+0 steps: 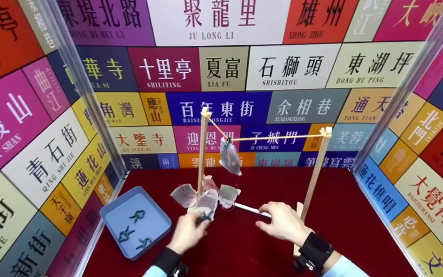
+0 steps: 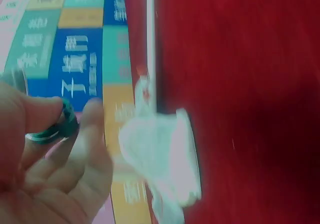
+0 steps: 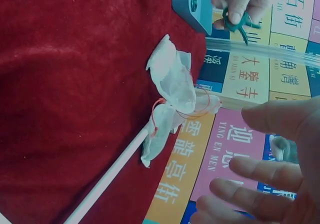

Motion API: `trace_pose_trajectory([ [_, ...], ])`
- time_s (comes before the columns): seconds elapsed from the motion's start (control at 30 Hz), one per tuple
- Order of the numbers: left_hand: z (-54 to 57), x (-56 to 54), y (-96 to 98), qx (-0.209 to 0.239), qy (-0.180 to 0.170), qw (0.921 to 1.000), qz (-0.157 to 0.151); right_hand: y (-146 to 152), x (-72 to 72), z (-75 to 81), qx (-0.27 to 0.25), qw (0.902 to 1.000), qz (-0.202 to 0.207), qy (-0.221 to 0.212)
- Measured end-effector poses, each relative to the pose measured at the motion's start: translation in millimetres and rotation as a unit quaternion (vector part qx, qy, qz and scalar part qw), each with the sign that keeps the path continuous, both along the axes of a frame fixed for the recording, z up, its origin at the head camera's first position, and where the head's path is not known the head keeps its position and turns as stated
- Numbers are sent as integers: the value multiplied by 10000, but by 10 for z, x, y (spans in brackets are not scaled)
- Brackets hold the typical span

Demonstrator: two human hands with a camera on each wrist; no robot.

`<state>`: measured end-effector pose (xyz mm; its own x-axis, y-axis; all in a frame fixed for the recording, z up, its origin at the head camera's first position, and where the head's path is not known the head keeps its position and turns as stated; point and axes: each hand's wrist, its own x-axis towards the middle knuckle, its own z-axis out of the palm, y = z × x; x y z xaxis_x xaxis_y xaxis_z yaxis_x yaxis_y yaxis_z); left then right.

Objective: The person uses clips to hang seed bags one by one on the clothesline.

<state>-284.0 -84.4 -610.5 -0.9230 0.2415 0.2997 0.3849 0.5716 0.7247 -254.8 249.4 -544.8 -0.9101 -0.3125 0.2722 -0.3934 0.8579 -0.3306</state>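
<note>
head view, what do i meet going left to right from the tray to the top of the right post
Tray, left grip with a green clip, hanging pouch, right grip, top of the right post.

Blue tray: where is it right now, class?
In the head view, the blue tray sits on the red cloth at left, just left of the person's left hand.

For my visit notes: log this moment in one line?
Left hand: pinching green clothespin; right hand: open, empty; string: pouch hanging; blue tray: three clothespins
</note>
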Motion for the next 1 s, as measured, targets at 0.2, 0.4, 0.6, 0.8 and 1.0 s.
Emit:
trace_pose_trajectory([
  [0.2, 106, -17, 357, 604, -901, 9912, -752, -83, -2, 20, -94, 9960, 845, 277],
  [0.4, 262, -51, 670, 913, -1607, 9691, -1636, -158, -20, 38, -167, 9908, 1304, 319],
  [0.6, 342, -78, 763, 919, -2134, 9422, -2413, -169, -63, 0, 77, 9833, 1690, 669],
  [0.8, 307, -103, 731, 1014, -2288, 9313, -2648, -129, -98, -56, 965, 9727, 1627, 1347],
  [1.0, 217, -177, 612, 1038, -2003, 9554, -1907, -67, -110, -52, 1287, 9715, 1440, 1371],
])
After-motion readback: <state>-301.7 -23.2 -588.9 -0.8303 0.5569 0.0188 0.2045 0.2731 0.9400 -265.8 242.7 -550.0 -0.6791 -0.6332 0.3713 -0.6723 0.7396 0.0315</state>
